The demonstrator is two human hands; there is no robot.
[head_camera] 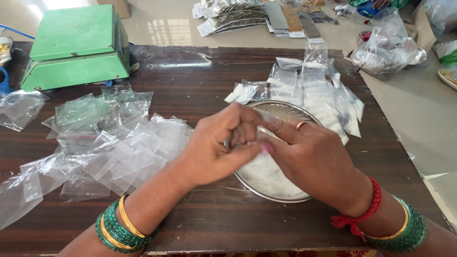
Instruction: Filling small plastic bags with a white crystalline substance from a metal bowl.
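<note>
Your left hand (216,145) and right hand (304,157) pinch one small clear pouch (263,115) together over the steel plate (259,188) (near the counter's front edge), so a tilt could spill white grains

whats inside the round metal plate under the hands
The round metal plate holds a heap of small white grains, seen below the hands. The left hand and right hand cover its middle, so whatever lies there is hidden.

Bright, even daylight from the far left glares off the floor (166,28) and desk (190,62), with the moving fingers (247,135) slightly blurred.
</note>
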